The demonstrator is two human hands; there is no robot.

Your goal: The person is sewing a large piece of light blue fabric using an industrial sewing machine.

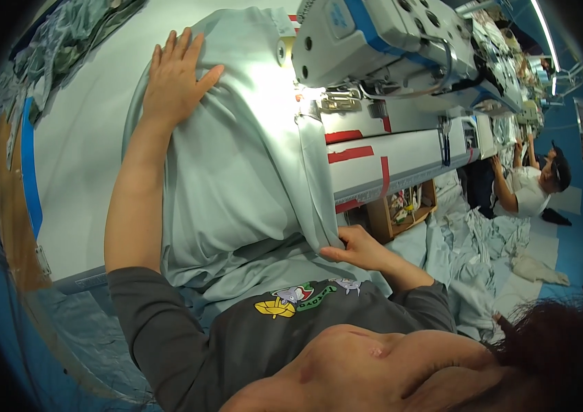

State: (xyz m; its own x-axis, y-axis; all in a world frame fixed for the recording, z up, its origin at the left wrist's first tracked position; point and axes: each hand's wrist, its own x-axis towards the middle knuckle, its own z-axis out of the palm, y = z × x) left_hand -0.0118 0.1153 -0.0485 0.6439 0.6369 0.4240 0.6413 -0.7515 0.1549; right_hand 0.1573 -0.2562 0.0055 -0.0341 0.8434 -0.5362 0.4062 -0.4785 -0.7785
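A large piece of pale grey-green fabric (236, 158) lies spread over the white sewing table (85, 137) and hangs off its near edge into my lap. My left hand (176, 75) rests flat on the fabric's far left part, fingers spread. My right hand (354, 247) pinches the fabric's folded right edge at the table's near edge. That edge runs up to the presser foot (336, 101) of the white and blue sewing machine (387, 48).
Red tape strips (353, 152) mark the table right of the fabric. A small wooden box (401, 206) hangs under the table edge. Heaps of pale fabric (483, 247) cover the floor on the right, where another person (535, 182) sits. Patterned cloth (65, 41) lies at the far left.
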